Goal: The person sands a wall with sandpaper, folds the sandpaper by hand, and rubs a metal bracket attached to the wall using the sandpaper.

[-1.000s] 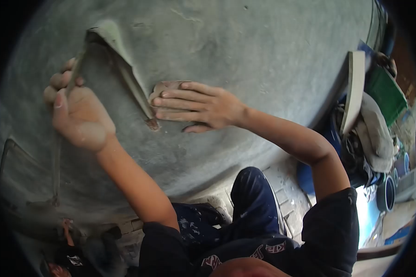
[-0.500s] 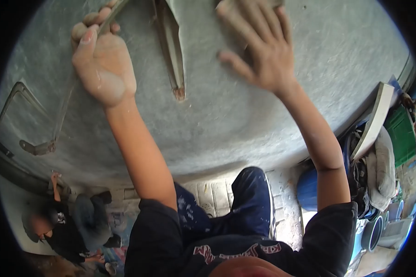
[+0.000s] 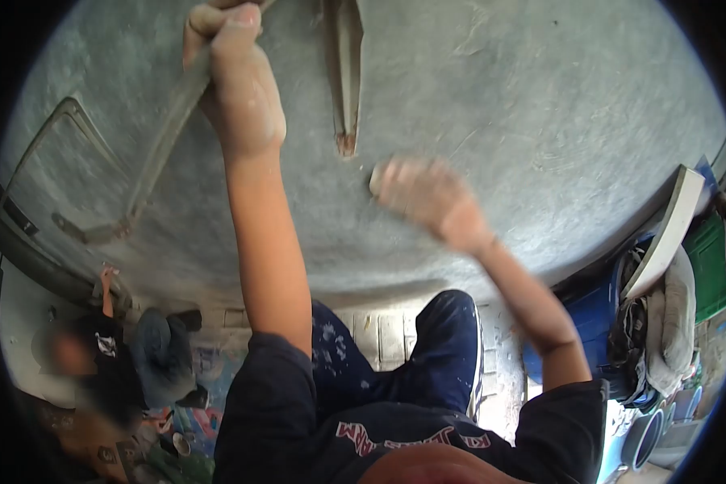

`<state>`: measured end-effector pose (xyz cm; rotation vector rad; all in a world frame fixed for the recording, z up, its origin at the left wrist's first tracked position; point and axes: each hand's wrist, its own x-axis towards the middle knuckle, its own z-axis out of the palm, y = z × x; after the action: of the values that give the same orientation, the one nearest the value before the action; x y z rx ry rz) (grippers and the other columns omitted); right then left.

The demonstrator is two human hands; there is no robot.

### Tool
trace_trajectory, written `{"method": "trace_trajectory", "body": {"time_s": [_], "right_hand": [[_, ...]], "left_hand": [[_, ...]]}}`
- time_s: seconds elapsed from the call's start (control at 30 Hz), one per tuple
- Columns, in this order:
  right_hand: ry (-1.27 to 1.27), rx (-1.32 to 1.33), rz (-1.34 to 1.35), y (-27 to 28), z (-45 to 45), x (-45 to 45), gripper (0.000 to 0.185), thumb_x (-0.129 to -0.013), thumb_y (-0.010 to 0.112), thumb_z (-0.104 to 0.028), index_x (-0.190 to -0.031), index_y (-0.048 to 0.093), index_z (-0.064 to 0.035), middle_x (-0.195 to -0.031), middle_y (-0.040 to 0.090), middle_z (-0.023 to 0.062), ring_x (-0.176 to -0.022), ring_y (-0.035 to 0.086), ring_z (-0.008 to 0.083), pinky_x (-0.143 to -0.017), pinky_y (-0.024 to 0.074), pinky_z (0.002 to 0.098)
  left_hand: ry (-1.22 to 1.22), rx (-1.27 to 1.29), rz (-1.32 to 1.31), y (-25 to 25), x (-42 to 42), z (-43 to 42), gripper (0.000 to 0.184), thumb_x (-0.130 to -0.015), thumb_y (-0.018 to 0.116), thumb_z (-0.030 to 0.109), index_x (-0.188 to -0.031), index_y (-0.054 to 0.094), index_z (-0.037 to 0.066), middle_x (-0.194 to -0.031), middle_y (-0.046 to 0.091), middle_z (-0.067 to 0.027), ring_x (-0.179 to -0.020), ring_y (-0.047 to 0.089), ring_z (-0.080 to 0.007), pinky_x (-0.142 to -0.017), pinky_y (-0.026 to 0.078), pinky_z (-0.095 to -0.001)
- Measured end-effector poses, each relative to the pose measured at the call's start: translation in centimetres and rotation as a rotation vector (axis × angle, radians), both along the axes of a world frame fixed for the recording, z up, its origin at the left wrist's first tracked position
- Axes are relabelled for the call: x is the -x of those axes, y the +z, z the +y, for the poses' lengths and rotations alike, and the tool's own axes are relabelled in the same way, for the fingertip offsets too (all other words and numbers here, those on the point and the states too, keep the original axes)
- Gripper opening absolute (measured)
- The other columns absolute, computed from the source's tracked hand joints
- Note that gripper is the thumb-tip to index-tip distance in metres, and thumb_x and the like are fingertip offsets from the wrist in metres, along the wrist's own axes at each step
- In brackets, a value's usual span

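A large curved grey panel (image 3: 524, 105) with scuffed, dusty patches fills the upper view. My left hand (image 3: 242, 89), coated in pale dust, is closed around a bent metal bar (image 3: 165, 133) near the top left. My right hand (image 3: 431, 202) is smeared by motion and lies low over the panel's middle. From under its fingertips shows the edge of a small pale pad (image 3: 375, 180); the rest of that pad is hidden. Between the hands, a tapered metal bracket (image 3: 347, 73) runs down the panel to a rusty end.
Another person (image 3: 97, 355) sits at the lower left, one arm raised to the panel's edge. On the right are a blue barrel (image 3: 577, 331), stacked sacks (image 3: 669, 310), a white board (image 3: 665, 234) and a green crate (image 3: 706, 270). Paving (image 3: 383, 339) lies below.
My right hand has swept down and slightly left across the panel, from the top to below the bracket. My left hand appears higher and further right, still on the bar. The whole view has shifted.
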<state>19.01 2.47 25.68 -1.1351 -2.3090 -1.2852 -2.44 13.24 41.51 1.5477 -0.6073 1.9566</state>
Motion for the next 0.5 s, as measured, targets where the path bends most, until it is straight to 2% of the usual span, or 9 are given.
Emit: {"method": "trace_trajectory", "body": {"time_s": [0.03, 0.07, 0.17, 0.23, 0.3, 0.37, 0.43, 0.47, 0.5], "right_hand": [[0.004, 0.179, -0.004, -4.9, -0.2, -0.3, 0.077, -0.077, 0.056, 0.000, -0.147, 0.034, -0.0202, -0.153, 0.035, -0.0028, -0.131, 0.042, 0.0189, -0.106, 0.0367, 0.0441], [-0.003, 0.408, 0.264, -8.1, -2.0, 0.6, 0.077, -0.078, 0.056, -0.001, -0.148, 0.036, -0.0246, -0.158, 0.024, -0.0053, -0.138, 0.036, 0.0203, -0.106, 0.0354, 0.0446], [0.036, 0.590, 0.670, -17.7, -4.4, 3.4, 0.071, -0.081, 0.055, -0.003, -0.146, 0.040, -0.0247, -0.154, 0.034, -0.0005, -0.136, 0.037, 0.0263, -0.102, 0.0380, 0.0460], [-0.005, 0.766, 0.861, -24.8, -6.1, 5.3, 0.055, -0.088, 0.049, -0.010, -0.142, 0.046, -0.0234, -0.146, 0.045, 0.0034, -0.129, 0.047, 0.0277, -0.100, 0.0404, 0.0442], [-0.153, 1.310, 0.956, -30.0, -6.8, 5.8, 0.041, -0.093, 0.043, -0.015, -0.131, 0.057, -0.0237, -0.133, 0.057, 0.0050, -0.118, 0.056, 0.0276, -0.096, 0.0448, 0.0415], [0.103, 1.451, 0.864, -34.3, -6.3, 5.2, 0.034, -0.094, 0.043, -0.018, -0.120, 0.065, -0.0244, -0.123, 0.064, 0.0039, -0.108, 0.063, 0.0260, -0.090, 0.0489, 0.0409], [-0.153, 1.662, 0.778, -32.5, -5.6, 5.2, 0.031, -0.091, 0.047, -0.023, -0.115, 0.067, -0.0241, -0.118, 0.066, 0.0026, -0.107, 0.063, 0.0263, -0.087, 0.0500, 0.0427], [-0.238, 1.716, 0.747, -32.3, -5.2, 4.9, 0.031, -0.090, 0.049, -0.031, -0.114, 0.067, -0.0218, -0.117, 0.067, 0.0046, -0.107, 0.063, 0.0268, -0.086, 0.0503, 0.0435], [-0.313, 1.632, 0.713, -33.5, -4.8, 4.7, 0.033, -0.090, 0.049, -0.034, -0.113, 0.068, -0.0195, -0.116, 0.067, 0.0068, -0.107, 0.063, 0.0269, -0.087, 0.0494, 0.0440]], "left_hand": [[0.111, 0.028, 0.030, -0.3, 0.3, 0.3, 0.004, -0.089, 0.054, 0.017, -0.088, 0.053, 0.013, -0.104, 0.061, -0.0056, -0.115, 0.051, -0.0227, -0.099, 0.032, -0.0366], [0.226, 0.059, 0.053, -0.5, 0.4, 0.3, 0.008, -0.090, 0.053, 0.020, -0.090, 0.058, 0.014, -0.106, 0.064, -0.0039, -0.117, 0.053, -0.0207, -0.090, 0.035, -0.0319], [0.279, 0.119, 0.029, -0.5, 0.0, -1.2, 0.009, -0.088, 0.055, 0.021, -0.090, 0.058, 0.012, -0.110, 0.064, -0.0075, -0.113, 0.056, -0.0199, -0.091, 0.036, -0.0339], [0.336, 0.157, 0.019, -0.6, 0.0, -1.6, 0.010, -0.088, 0.056, 0.022, -0.089, 0.056, 0.012, -0.112, 0.064, -0.0080, -0.115, 0.054, -0.0188, -0.092, 0.036, -0.0339], [0.401, 0.195, 0.050, -0.5, 0.1, -2.3, 0.011, -0.088, 0.057, 0.023, -0.088, 0.055, 0.012, -0.113, 0.063, -0.0086, -0.117, 0.053, -0.0176, -0.093, 0.035, -0.0338], [0.478, 0.314, 0.043, -0.5, 0.0, -3.2, 0.013, -0.089, 0.057, 0.025, -0.087, 0.054, 0.013, -0.111, 0.063, -0.0073, -0.117, 0.051, -0.0166, -0.093, 0.034, -0.0325], [0.519, 0.306, 0.065, -0.8, 0.3, -3.3, 0.014, -0.090, 0.057, 0.026, -0.090, 0.053, 0.013, -0.113, 0.062, -0.0073, -0.116, 0.051, -0.0166, -0.093, 0.034, -0.0319], [0.567, 0.327, 0.055, -0.8, 0.2, -3.3, 0.015, -0.090, 0.057, 0.027, -0.092, 0.053, 0.013, -0.115, 0.061, -0.0073, -0.115, 0.051, -0.0166, -0.093, 0.033, -0.0314], [0.547, 0.309, 0.057, -0.8, -0.2, -3.6, 0.015, -0.090, 0.057, 0.027, -0.092, 0.053, 0.013, -0.115, 0.061, -0.0073, -0.115, 0.051, -0.0166, -0.093, 0.033, -0.0314]]}}
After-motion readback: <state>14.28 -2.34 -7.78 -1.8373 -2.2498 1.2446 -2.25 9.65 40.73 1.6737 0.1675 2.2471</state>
